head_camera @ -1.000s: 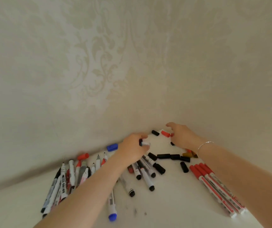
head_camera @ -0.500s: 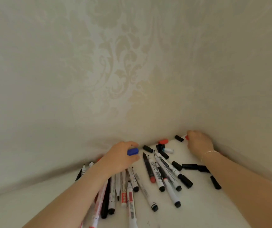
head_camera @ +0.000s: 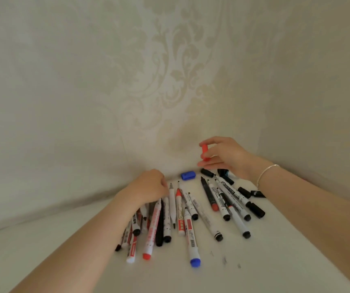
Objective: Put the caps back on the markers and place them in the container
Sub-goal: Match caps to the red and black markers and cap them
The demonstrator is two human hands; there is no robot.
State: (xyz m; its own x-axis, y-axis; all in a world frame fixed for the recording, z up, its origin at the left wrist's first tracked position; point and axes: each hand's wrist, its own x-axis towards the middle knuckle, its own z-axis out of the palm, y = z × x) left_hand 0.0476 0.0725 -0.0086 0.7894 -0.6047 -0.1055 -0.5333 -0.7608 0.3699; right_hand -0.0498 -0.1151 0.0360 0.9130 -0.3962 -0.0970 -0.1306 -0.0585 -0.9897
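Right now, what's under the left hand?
The left hand rests on the far ends of a fan of uncapped markers on the white table. Its fingers curl down at the tips; whether they pinch one marker is hidden by the hand itself.

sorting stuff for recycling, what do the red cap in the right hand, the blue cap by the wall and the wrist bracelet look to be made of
Small red cylindrical cap, pinched by the right hand: likely moulded plastic, with even opaque colour and a dull sheen.
Blue rectangular cap lying by the wall: probably the same plastic, matte, with soft rounded edges.
Thin silver-coloured bracelet: looks like polished metal, pale and glinting, though the view is too small to be sure.
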